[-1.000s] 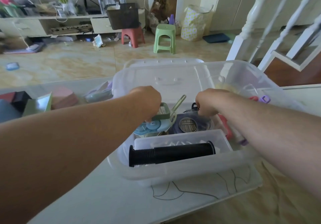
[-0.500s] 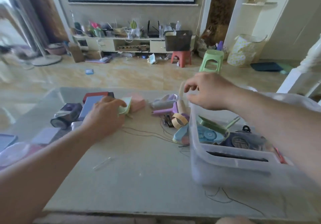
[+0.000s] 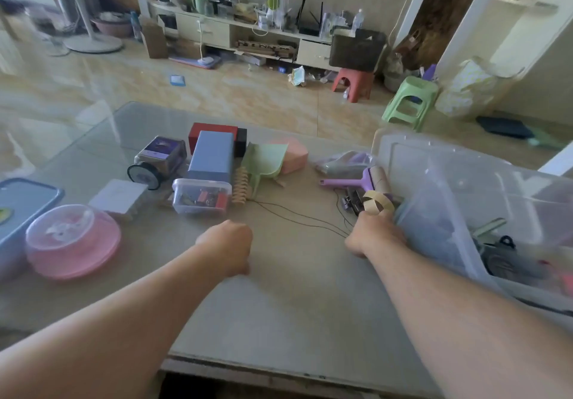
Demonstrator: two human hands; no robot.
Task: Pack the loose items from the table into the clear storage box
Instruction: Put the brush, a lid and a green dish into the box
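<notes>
The clear storage box (image 3: 434,188) stands at the table's right, with several items inside, among them a black clip (image 3: 505,240). My right hand (image 3: 373,236) lies against the box's left wall, its fingers curled on a light blue item (image 3: 401,212) just below a beige tape ring (image 3: 378,202); the fingertips are hidden. My left hand (image 3: 224,246) hovers over the table's middle as a fist with nothing visible in it. Loose items lie beyond: a purple roller (image 3: 356,181), green paper (image 3: 266,160), a small clip box (image 3: 201,195), a blue box (image 3: 212,157).
At the left sit a pink round container (image 3: 73,240), a blue-lidded tub (image 3: 21,200), a white pad (image 3: 119,195) and a tape dispenser (image 3: 158,160). A pink block (image 3: 294,154) and thin black wire (image 3: 297,215) lie mid-table. The table's near edge (image 3: 248,367) runs below my arms.
My left hand drew back from the green paper toward me and closed into a fist. My right hand dropped from the box rim to the blue item beside the box. The view swung left.
</notes>
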